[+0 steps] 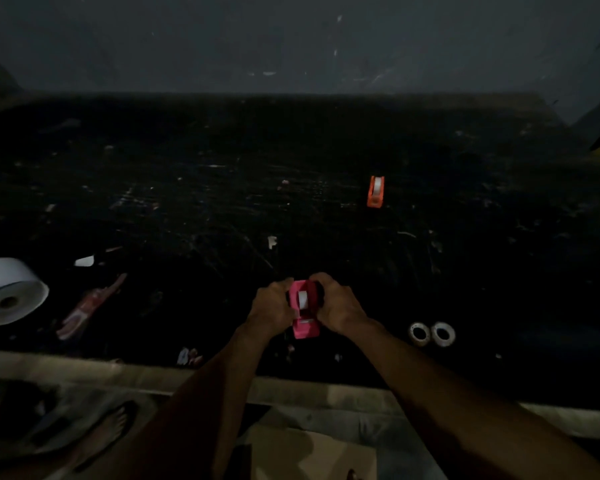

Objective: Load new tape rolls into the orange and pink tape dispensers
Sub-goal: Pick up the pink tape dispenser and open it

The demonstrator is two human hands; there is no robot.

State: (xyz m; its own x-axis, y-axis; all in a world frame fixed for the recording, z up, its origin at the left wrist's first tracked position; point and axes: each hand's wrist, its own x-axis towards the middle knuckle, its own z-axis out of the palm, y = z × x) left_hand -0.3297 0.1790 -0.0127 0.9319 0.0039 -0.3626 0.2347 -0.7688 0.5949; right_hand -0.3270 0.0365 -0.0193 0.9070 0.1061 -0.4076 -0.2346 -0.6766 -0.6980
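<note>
The pink tape dispenser (305,323) rests near the front edge of the dark table, with a white tape roll (302,299) seated in it. My left hand (272,304) grips its left side and my right hand (338,306) grips its right side, fingers curled over the back end. The orange tape dispenser (375,191) stands farther back to the right, a white roll showing in its top. Two loose tape rolls (432,334) lie flat side by side to the right of my right wrist.
A big white paper roll (9,292) lies at the left edge. Beside it a reddish packet (87,308) lies slantwise. Small scraps litter the black tabletop (222,202). A pale ledge (291,389) runs along the table's front, and a foot (97,434) shows below.
</note>
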